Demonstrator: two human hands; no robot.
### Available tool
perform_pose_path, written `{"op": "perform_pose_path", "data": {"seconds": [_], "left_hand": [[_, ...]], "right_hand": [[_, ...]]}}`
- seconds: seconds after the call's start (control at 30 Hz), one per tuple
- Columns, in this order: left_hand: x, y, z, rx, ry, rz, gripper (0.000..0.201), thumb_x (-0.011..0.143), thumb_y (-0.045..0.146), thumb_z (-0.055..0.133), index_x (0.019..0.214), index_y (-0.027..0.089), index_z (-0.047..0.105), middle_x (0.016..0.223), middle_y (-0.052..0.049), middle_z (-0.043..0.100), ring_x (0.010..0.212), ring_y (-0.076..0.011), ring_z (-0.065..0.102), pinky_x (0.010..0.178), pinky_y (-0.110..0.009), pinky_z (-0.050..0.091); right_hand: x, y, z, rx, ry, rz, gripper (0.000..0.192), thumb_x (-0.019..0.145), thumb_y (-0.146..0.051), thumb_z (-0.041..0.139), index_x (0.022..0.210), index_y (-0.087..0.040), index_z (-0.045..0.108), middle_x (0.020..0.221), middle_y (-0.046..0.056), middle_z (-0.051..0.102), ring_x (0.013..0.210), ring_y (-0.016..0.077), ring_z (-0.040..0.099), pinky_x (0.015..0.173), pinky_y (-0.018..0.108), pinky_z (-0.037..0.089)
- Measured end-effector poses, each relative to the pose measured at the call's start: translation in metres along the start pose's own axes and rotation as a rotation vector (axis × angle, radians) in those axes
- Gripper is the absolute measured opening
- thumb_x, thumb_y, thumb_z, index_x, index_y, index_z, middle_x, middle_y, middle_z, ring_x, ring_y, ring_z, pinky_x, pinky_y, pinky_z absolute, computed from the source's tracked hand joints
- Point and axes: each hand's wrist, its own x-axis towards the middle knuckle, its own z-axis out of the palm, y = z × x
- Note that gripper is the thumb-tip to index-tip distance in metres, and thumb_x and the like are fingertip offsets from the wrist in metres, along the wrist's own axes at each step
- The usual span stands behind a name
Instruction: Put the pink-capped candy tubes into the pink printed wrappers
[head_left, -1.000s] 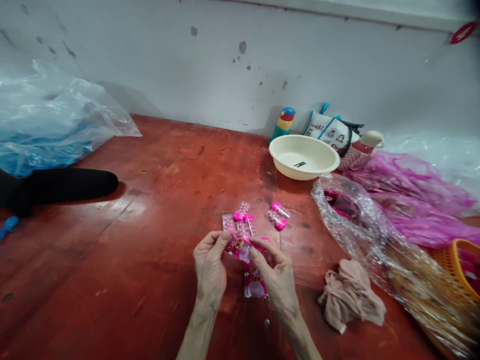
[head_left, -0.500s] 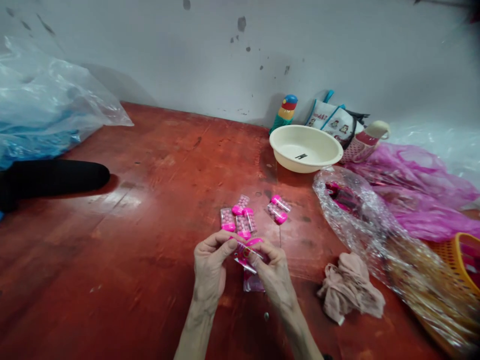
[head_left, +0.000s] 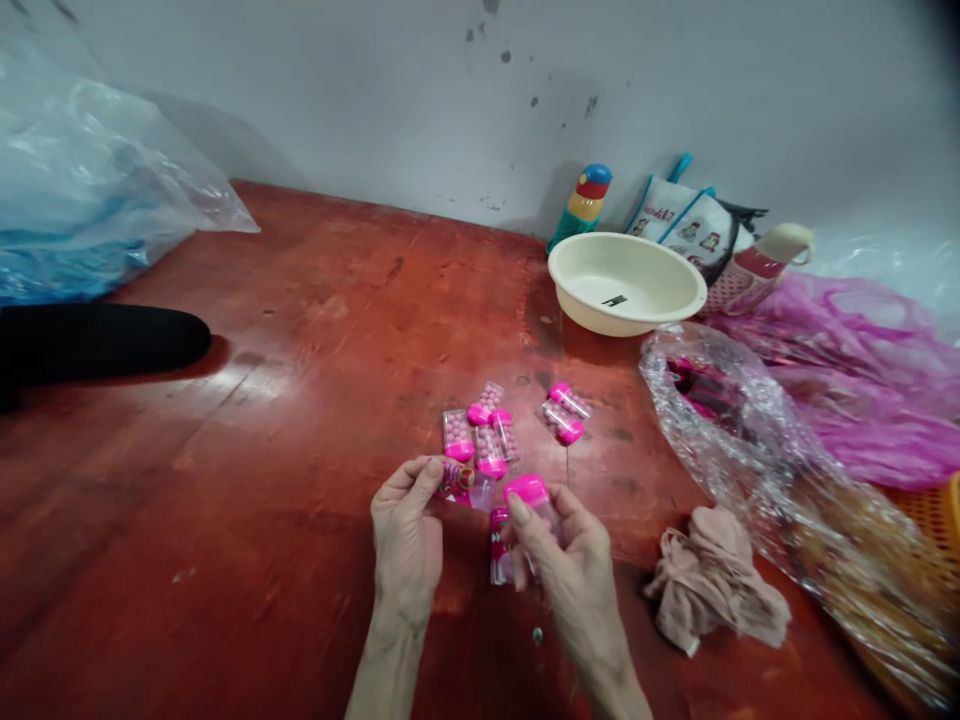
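Note:
My left hand pinches a small printed plastic sleeve, pink with a clear end, between thumb and fingers. A little to its right, my right hand grips a small clear container with a pink cap; the fingers hide much of its body. Under that hand, flat pink printed sleeves lie on the table, partly covered. Just beyond both hands sits a cluster of pink-capped containers filled with small pink balls. Two more such containers rest together to the right.
A cream basin stands by the wall, near a colourful bottle and a white bag. To the right are a crumpled beige cloth, clear plastic bags and pink bags. A black padded shape juts in from the left.
My hands have moved apart. The printed sleeve is now in the left hand alone, while the right hand holds the pink-capped container. The view has shifted slightly.

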Motion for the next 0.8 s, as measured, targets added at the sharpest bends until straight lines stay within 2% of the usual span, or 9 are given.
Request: {"op": "perform_pose_path", "data": {"seconds": [0.1,0.17,0.27,0.4,0.47,0.53,0.63,0.7,0.8], "left_hand": [[-0.002,-0.003,0.001,-0.004,-0.018,-0.003,0.019,0.053,0.023,0.079,0.064,0.015,0.066,0.061,0.002,0.069,0.055,-0.0096,0.06,0.059,-0.021,0.048],[-0.004,-0.004,0.003,-0.009,-0.038,-0.003,0.019,0.053,0.023,0.079,0.064,0.015,0.066,0.062,0.002,0.069,0.056,-0.0094,0.06,0.059,-0.021,0.049],[-0.006,-0.005,0.005,-0.006,-0.079,-0.005,0.016,0.054,0.021,0.079,0.062,0.016,0.066,0.063,0.001,0.07,0.057,-0.0098,0.061,0.057,-0.02,0.049],[-0.008,-0.004,0.006,-0.002,-0.133,-0.014,0.017,0.056,0.021,0.079,0.063,0.016,0.065,0.064,0.0,0.07,0.055,-0.0121,0.062,0.054,-0.022,0.05],[-0.008,-0.004,0.006,-0.003,-0.16,-0.026,0.019,0.058,0.019,0.078,0.072,0.017,0.066,0.071,-0.001,0.072,0.058,-0.0128,0.064,0.055,-0.022,0.051],[-0.009,-0.005,0.008,-0.009,-0.181,-0.046,0.027,0.062,0.016,0.076,0.086,0.019,0.066,0.086,-0.004,0.073,0.068,-0.0142,0.066,0.058,-0.021,0.051],[-0.013,-0.008,0.01,-0.029,-0.217,-0.091,0.035,0.067,0.016,0.072,0.1,0.018,0.062,0.102,-0.008,0.069,0.084,-0.018,0.066,0.066,-0.024,0.052],[-0.016,-0.01,0.01,-0.038,-0.275,-0.167,0.032,0.068,0.019,0.072,0.098,0.014,0.063,0.097,-0.009,0.07,0.084,-0.0196,0.066,0.07,-0.027,0.051],[-0.02,-0.013,0.011,-0.027,-0.323,-0.309,0.022,0.067,0.021,0.073,0.086,0.011,0.067,0.079,-0.007,0.071,0.072,-0.0175,0.066,0.071,-0.028,0.051]], "right_hand": [[0.001,0.006,0.003,-0.049,0.036,-0.017,0.026,0.079,-0.042,0.061,0.085,-0.017,0.055,0.058,-0.004,0.054,0.038,0.0044,0.041,0.037,0.017,0.034],[0.002,0.008,0.002,-0.076,0.016,-0.018,0.026,0.08,-0.041,0.06,0.085,-0.016,0.056,0.058,-0.004,0.055,0.038,0.0042,0.042,0.037,0.017,0.034],[0.002,0.006,-0.002,-0.059,-0.093,0.022,0.027,0.08,-0.042,0.059,0.085,-0.016,0.057,0.058,-0.003,0.057,0.034,0.0035,0.041,0.033,0.016,0.031],[0.005,0.003,-0.005,0.03,-0.254,0.13,0.03,0.081,-0.041,0.059,0.098,-0.017,0.056,0.055,-0.004,0.056,0.031,0.003,0.037,0.031,0.015,0.027],[0.006,0.005,-0.005,0.021,-0.231,0.109,0.029,0.08,-0.04,0.06,0.098,-0.017,0.057,0.055,-0.005,0.053,0.035,0.0033,0.036,0.034,0.016,0.028],[0.006,0.009,-0.004,-0.04,-0.163,0.041,0.024,0.079,-0.038,0.062,0.093,-0.018,0.06,0.057,-0.006,0.05,0.041,0.0043,0.037,0.038,0.016,0.031],[0.006,0.015,-0.002,-0.171,-0.062,-0.053,0.021,0.08,-0.037,0.061,0.094,-0.021,0.061,0.064,-0.005,0.053,0.051,0.0074,0.043,0.048,0.018,0.036],[0.005,0.018,0.0,-0.249,-0.016,-0.105,0.023,0.08,-0.036,0.061,0.098,-0.022,0.061,0.07,-0.003,0.058,0.058,0.0099,0.048,0.054,0.02,0.039],[0.007,0.021,-0.001,-0.307,0.002,-0.145,0.023,0.08,-0.036,0.06,0.098,-0.022,0.06,0.073,-0.002,0.061,0.061,0.012,0.051,0.056,0.021,0.041]]}}
